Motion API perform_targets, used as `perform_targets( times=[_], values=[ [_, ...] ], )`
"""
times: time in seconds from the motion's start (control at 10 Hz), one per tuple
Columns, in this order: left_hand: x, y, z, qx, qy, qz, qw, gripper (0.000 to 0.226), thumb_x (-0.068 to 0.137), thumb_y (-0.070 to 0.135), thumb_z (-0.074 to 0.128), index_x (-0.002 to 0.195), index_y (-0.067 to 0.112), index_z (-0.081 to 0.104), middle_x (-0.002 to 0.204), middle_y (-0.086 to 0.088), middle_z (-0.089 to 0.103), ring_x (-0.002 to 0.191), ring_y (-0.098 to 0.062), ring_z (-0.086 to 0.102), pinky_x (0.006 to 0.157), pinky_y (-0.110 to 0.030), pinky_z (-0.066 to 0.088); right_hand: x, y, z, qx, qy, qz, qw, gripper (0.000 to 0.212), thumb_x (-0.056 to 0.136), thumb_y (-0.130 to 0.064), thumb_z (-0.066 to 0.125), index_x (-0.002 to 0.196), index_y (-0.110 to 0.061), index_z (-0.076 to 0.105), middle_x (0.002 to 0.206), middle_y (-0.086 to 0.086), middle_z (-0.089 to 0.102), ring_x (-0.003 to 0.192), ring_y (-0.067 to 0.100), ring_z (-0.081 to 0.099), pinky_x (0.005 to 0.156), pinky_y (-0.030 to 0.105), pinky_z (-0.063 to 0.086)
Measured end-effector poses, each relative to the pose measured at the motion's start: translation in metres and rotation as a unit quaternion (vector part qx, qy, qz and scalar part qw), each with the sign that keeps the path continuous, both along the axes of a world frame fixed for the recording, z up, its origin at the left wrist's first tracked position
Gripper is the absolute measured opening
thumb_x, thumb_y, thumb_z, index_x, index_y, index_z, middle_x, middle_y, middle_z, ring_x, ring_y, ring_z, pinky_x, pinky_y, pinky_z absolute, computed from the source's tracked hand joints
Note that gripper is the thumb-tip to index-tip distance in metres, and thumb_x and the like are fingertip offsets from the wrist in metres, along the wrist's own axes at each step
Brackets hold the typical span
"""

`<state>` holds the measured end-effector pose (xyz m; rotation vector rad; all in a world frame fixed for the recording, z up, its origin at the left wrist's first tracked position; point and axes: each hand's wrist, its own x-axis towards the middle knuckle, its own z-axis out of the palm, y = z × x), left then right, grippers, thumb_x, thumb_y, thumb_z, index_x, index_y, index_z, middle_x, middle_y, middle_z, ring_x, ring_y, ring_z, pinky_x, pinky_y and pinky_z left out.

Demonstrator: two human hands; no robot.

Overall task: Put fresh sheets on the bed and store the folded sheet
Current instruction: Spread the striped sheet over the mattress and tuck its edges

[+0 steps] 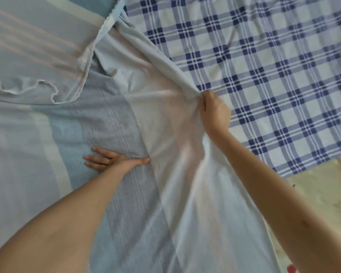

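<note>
A pale blue sheet with grey and white stripes [98, 123] lies spread over the left and middle of the bed, its pale underside turned up in the middle. My left hand [114, 159] presses flat on it, fingers straight, a ring on one finger. My right hand [213, 111] grips a bunched fold of the same sheet and holds it up taut at the sheet's right edge. Under it, on the right, lies a blue and white checked sheet [274, 66].
A wavy hemmed edge of the striped sheet [47, 91] is folded over at the left. A cream patterned surface [323, 190] shows at the lower right beyond the checked sheet's edge.
</note>
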<state>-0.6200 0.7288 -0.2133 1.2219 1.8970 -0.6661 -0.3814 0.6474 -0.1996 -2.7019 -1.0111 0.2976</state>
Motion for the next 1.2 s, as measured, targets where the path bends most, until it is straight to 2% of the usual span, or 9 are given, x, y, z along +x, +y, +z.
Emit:
perform_targets(
  times=[0.2, 0.4, 0.5, 0.6, 0.8, 0.9, 1.0, 1.1, 1.2],
  values=[
    [0.001, 0.002, 0.007, -0.018, -0.001, 0.002, 1.000, 0.173, 0.027, 0.064, 0.086, 0.135, 0.015, -0.041, 0.143, -0.015, -0.044, 0.135, -0.030, -0.037, 0.111, -0.053, -0.012, -0.089, -0.022, -0.026, 0.011, -0.032, 0.248, 0.968, 0.042, 0.066, 0.007, 0.061, 0.104, -0.008, 0.065, 0.095, 0.010, 0.061, 0.076, 0.030, 0.060, 0.064, 0.036, 0.048],
    [0.002, 0.005, 0.004, -0.028, 0.002, -0.006, 1.000, 0.173, 0.029, 0.065, 0.085, 0.132, 0.014, -0.044, 0.141, -0.016, -0.046, 0.134, -0.030, -0.038, 0.110, -0.053, -0.014, -0.080, -0.022, -0.025, 0.008, -0.055, 0.129, 0.990, 0.057, 0.069, 0.015, 0.057, 0.121, -0.006, 0.058, 0.122, 0.011, 0.059, 0.094, 0.033, 0.060, 0.072, 0.041, 0.050],
    [-0.001, 0.005, 0.003, -0.032, -0.001, -0.009, 0.999, 0.174, 0.026, 0.067, 0.084, 0.131, 0.015, -0.045, 0.140, -0.016, -0.047, 0.133, -0.030, -0.039, 0.110, -0.057, -0.013, -0.057, -0.018, -0.015, -0.003, 0.024, -0.003, 1.000, 0.039, 0.084, 0.007, 0.050, 0.119, -0.010, 0.055, 0.121, 0.010, 0.057, 0.098, 0.031, 0.056, 0.071, 0.037, 0.044],
    [-0.002, 0.006, 0.005, -0.035, -0.007, -0.008, 0.999, 0.174, 0.026, 0.066, 0.085, 0.132, 0.015, -0.044, 0.140, -0.016, -0.047, 0.133, -0.030, -0.040, 0.110, -0.058, -0.014, -0.026, -0.017, -0.007, -0.036, 0.158, -0.002, 0.987, 0.014, 0.091, -0.017, 0.053, 0.100, -0.012, 0.062, 0.093, 0.004, 0.066, 0.085, 0.024, 0.060, 0.062, 0.032, 0.042],
    [-0.002, 0.006, 0.008, -0.038, -0.007, -0.007, 0.999, 0.174, 0.026, 0.066, 0.085, 0.133, 0.015, -0.043, 0.141, -0.015, -0.046, 0.133, -0.029, -0.039, 0.110, -0.059, -0.011, -0.022, -0.017, -0.002, -0.121, 0.138, 0.220, 0.958, 0.032, 0.084, -0.034, 0.067, 0.107, -0.013, 0.059, 0.105, 0.000, 0.056, 0.090, 0.021, 0.057, 0.066, 0.033, 0.042],
    [-0.002, 0.005, 0.007, -0.036, -0.009, -0.007, 0.999, 0.174, 0.027, 0.065, 0.085, 0.133, 0.015, -0.043, 0.141, -0.015, -0.046, 0.133, -0.029, -0.039, 0.110, -0.060, -0.011, -0.019, -0.017, -0.005, -0.095, 0.155, 0.148, 0.972, 0.016, 0.089, -0.021, 0.056, 0.098, -0.008, 0.061, 0.099, 0.004, 0.060, 0.083, 0.025, 0.059, 0.064, 0.032, 0.043],
    [-0.002, 0.004, 0.005, -0.031, -0.007, -0.005, 0.999, 0.174, 0.026, 0.065, 0.085, 0.133, 0.015, -0.042, 0.141, -0.015, -0.046, 0.133, -0.029, -0.039, 0.110, -0.061, -0.011, 0.002, -0.016, -0.001, -0.007, 0.277, -0.016, 0.961, 0.008, 0.085, -0.016, 0.062, 0.078, -0.017, 0.059, 0.076, -0.007, 0.060, 0.072, 0.014, 0.056, 0.061, 0.023, 0.043],
    [-0.002, 0.004, 0.004, -0.028, -0.006, -0.005, 1.000, 0.174, 0.026, 0.065, 0.085, 0.134, 0.015, -0.042, 0.141, -0.016, -0.046, 0.134, -0.030, -0.039, 0.110, -0.060, -0.012, 0.037, -0.025, 0.006, 0.077, 0.318, -0.166, 0.930, 0.026, 0.083, -0.012, 0.067, 0.064, -0.021, 0.051, 0.068, -0.005, 0.056, 0.067, 0.014, 0.053, 0.062, 0.030, 0.048],
    [-0.001, 0.003, 0.004, -0.023, -0.010, -0.004, 1.000, 0.173, 0.027, 0.064, 0.086, 0.134, 0.015, -0.041, 0.142, -0.016, -0.045, 0.134, -0.029, -0.038, 0.109, -0.061, -0.011, 0.059, -0.032, 0.005, 0.055, 0.254, -0.190, 0.947, 0.026, 0.085, -0.015, 0.063, 0.064, -0.021, 0.048, 0.068, -0.007, 0.054, 0.063, 0.010, 0.050, 0.062, 0.031, 0.043]
  ],
)
